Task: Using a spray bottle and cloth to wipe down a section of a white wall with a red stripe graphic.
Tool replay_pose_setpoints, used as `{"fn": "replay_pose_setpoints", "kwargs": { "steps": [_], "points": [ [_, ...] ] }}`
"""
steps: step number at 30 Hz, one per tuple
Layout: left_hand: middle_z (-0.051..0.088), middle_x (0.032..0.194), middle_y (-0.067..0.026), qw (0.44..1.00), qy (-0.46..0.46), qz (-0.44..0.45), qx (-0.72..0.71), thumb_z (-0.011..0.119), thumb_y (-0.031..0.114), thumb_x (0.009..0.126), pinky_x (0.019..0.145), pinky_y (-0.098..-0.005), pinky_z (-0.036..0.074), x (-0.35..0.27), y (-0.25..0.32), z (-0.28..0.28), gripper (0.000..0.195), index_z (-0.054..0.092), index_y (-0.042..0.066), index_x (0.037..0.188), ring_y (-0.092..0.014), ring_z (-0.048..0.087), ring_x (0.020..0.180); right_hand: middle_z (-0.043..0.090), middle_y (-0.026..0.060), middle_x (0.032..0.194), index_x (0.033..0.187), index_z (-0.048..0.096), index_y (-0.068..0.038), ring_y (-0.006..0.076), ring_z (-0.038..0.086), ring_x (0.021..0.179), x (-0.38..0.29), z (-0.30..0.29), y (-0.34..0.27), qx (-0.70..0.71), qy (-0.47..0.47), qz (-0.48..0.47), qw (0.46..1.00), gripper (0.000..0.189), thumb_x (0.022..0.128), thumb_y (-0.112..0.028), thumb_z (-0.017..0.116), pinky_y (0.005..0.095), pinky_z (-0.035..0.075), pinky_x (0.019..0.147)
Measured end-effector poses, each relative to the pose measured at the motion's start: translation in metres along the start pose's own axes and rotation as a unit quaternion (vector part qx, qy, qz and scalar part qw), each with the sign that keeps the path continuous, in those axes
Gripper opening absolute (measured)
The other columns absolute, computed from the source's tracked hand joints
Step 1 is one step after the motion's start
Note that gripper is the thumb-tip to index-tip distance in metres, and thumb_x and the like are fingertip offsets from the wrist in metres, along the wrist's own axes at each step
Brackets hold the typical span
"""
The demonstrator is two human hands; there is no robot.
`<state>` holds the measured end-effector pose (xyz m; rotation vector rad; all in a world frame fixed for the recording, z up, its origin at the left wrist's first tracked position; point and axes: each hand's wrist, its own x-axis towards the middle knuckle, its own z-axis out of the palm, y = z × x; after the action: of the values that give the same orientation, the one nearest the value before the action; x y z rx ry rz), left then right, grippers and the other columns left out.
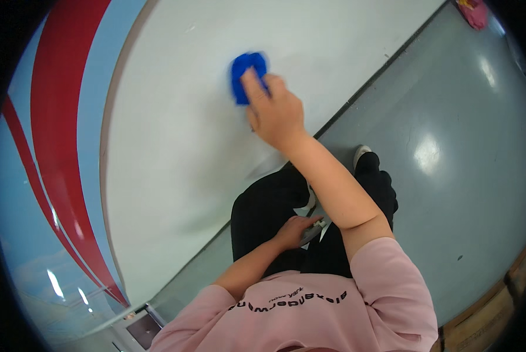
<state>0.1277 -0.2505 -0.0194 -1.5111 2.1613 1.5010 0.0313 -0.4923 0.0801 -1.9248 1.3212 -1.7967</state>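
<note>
My right hand [274,108] presses a bunched blue cloth [239,83] flat against a smooth white panel [170,132]. Its fingers spread over the cloth, and both are slightly blurred. Near my lap, in front of my black trousers [263,202], my left hand [294,231] closes around a small grey object [309,236] with a pale end. The fingers partly hide that object, so its exact kind is unclear. Soft shadows from my arm and body fall on the panel.
Beyond the panel's curved edge runs a glossy blue surface [91,114] with red stripes [54,97]. A dark strip [368,83] borders the grey floor [456,185]. A pink item [474,15] lies top right, cardboard boxes [478,319] bottom right. A cabinet-like unit [142,328] stands bottom left.
</note>
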Motion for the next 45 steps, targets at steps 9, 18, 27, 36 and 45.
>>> {"fn": "replay_pose_setpoints", "kwargs": {
  "steps": [9,18,27,36,45],
  "points": [
    [0.055,0.103,-0.0132,0.983,0.175,-0.017,-0.047,0.062,0.008,0.066,0.086,-0.0362,0.036,-0.052,0.009,0.032,0.062,0.04,0.013,0.124,-0.03,0.051,0.095,0.043,0.0174,0.097,0.125,0.036,-0.006,0.0313,0.053,0.069,0.002,0.003,0.023,-0.034,0.077,0.11,0.99,0.059,0.068,-0.005,0.054,0.0365,0.047,0.056],
    [0.054,0.099,-0.0057,0.889,0.342,-0.011,-0.305,0.067,0.006,0.068,0.091,-0.0325,0.034,-0.104,-0.006,0.041,0.061,0.038,0.005,0.122,-0.017,0.048,0.1,0.046,0.0194,0.102,0.125,0.036,-0.01,0.0362,0.054,0.08,-0.12,-0.018,0.037,-0.138,-0.313,0.233,0.91,0.053,0.075,-0.011,0.051,0.0419,0.046,0.067],
    [0.056,0.095,-0.0053,0.838,0.43,0.077,-0.327,0.067,0.006,0.068,0.087,-0.0301,0.036,-0.138,0.002,0.04,0.058,0.041,0.005,0.12,-0.016,0.051,0.096,0.051,0.0204,0.106,0.123,0.04,-0.004,0.0352,0.049,0.096,-0.15,-0.093,0.022,-0.124,-0.218,0.278,0.927,0.048,0.077,-0.015,0.05,0.039,0.039,0.085],
    [0.058,0.09,-0.0034,0.846,0.458,0.078,-0.261,0.068,0.007,0.066,0.083,-0.0289,0.04,-0.151,-0.061,0.071,0.069,0.035,0.009,0.128,-0.015,0.053,0.091,0.05,0.0195,0.106,0.111,0.041,0.0,0.0333,0.05,0.098,-0.122,-0.092,-0.04,-0.068,-0.087,0.296,0.949,0.041,0.072,-0.01,0.051,0.0373,0.038,0.086],
    [0.055,0.089,0.0002,0.723,0.486,0.017,-0.491,0.069,0.003,0.065,0.074,-0.0266,0.04,-0.137,-0.081,0.063,0.071,0.036,0.012,0.127,-0.011,0.048,0.078,0.048,0.0151,0.095,0.093,0.055,-0.01,0.0319,0.046,0.09,0.038,-0.011,-0.194,0.007,-0.045,-0.208,0.977,0.034,0.061,-0.001,0.058,0.0376,0.041,0.077]
  ]
}}
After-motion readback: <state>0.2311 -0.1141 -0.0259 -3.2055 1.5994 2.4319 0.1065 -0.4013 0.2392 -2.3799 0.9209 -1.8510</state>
